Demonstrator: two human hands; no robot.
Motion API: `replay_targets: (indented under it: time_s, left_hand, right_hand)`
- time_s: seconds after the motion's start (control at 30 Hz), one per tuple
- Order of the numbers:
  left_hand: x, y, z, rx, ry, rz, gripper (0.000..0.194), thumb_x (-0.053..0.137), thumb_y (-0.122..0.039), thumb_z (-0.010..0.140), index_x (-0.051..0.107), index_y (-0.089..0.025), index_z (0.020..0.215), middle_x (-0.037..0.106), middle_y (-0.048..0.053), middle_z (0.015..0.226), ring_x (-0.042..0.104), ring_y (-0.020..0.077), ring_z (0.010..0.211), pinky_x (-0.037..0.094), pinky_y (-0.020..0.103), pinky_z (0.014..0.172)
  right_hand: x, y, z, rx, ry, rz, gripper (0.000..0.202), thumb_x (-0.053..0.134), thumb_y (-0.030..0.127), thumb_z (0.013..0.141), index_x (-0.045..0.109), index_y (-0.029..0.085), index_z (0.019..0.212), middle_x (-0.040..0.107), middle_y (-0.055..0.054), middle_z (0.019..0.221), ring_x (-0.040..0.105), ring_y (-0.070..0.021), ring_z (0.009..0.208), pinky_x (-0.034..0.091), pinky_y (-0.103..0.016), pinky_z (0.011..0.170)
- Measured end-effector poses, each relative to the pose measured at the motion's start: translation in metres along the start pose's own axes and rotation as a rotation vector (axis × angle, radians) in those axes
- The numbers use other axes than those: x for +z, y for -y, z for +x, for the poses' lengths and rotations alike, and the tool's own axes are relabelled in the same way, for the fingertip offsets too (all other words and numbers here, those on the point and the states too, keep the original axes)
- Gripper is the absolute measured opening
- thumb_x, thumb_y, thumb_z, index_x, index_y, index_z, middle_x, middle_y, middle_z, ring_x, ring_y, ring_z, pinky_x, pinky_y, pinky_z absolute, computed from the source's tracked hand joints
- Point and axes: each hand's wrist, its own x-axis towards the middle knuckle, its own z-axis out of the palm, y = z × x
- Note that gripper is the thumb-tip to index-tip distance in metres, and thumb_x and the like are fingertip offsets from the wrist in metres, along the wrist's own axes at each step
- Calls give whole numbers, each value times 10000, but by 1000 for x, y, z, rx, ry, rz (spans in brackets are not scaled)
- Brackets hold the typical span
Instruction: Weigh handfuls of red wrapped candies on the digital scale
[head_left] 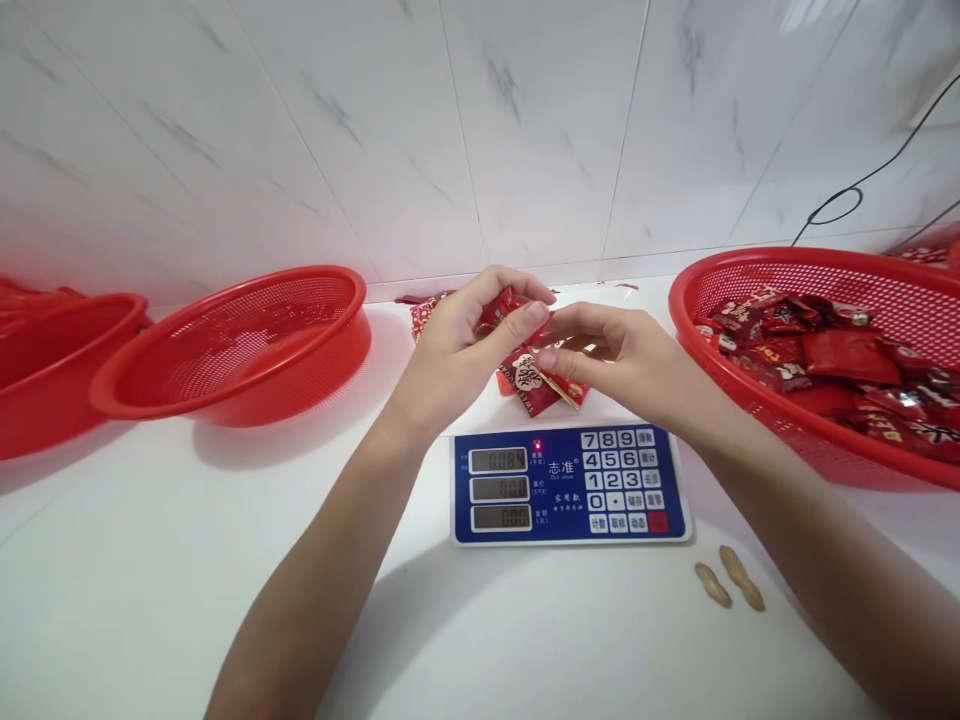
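Over the platform of a digital scale [555, 510], both of my hands meet at small red wrapped packets. My left hand [469, 335] is closed around a red packet [506, 302], thumb on top of it. My right hand [619, 355] comes in from the other side, thumb and fingers pinching at the packets by my left thumb. Beneath them is a dark red packet [527, 378] with a pale round print, with other red and gold wrappers beside it. My fingers partly hide these packets. The scale's top display appears to read 0.084.
A red perforated basket [757, 262] at right holds many red wrapped packets [847, 355]. Another red basket [232, 400] stands at left, with a further red basket [45, 340] beyond it. Two peanuts [727, 580] lie near the scale. A tiled wall [390, 130] rises behind; a black cable [862, 190] hangs at right.
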Motion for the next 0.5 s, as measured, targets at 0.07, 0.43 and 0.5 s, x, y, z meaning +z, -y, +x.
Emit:
replay_targets:
  time_s: [0.07,0.43,0.5]
  left_hand:
    - [-1,0,1,19,-60,-15,79,641,-299,950,685,-233,948,666,10,916,614,153,847,518,274,757]
    - [-23,-4,7,69,-265,-111,68,670,-260,937,700,-265,875,601,6,839,557,141,786,518,295,781]
    - [-23,-4,7,66,-260,-105,70,666,-260,936,701,-267,876,591,6,814,556,147,777,516,300,758]
  right_hand:
    - [0,-8,1,-32,-31,-273,305,737,371,830,720,197,1080,736,-81,1123,669,-261,1020,524,-405,881]
    - [-28,-1,2,-138,-535,-240,252,697,192,840,762,153,1080,757,-75,945,706,-224,880,565,-414,859]
    - [-42,6,-4,-217,-684,-246,293,688,163,837,750,131,1121,743,-109,989,719,-255,924,570,-436,862]
